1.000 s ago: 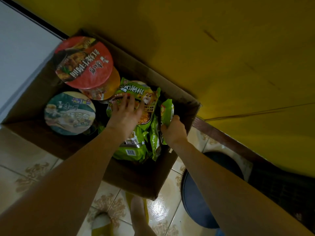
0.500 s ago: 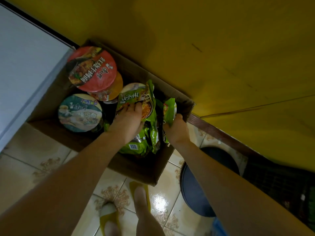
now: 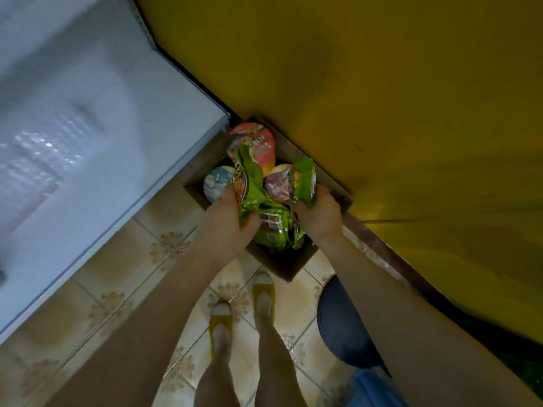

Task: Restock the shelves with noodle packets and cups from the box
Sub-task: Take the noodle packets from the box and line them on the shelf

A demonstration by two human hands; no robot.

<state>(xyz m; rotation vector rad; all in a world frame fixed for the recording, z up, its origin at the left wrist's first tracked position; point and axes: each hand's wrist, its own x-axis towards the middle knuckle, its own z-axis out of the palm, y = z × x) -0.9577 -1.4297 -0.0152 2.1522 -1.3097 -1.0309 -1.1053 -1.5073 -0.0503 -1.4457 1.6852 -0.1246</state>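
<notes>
Left hand (image 3: 227, 214) grips a green noodle packet (image 3: 249, 183); right hand (image 3: 318, 212) grips another packet (image 3: 302, 180), box (image 3: 282, 264) beneath both.

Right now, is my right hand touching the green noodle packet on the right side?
Touching. The head view shows the right hand gripping the lower end of the green noodle packet, holding it upright over the box.

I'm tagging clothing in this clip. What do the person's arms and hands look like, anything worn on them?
Both are bare as far as the picture shows: no sleeve on the left arm or the right arm. The left hand and the right hand wear no gloves, and no watch, bracelet or ring shows.
</notes>
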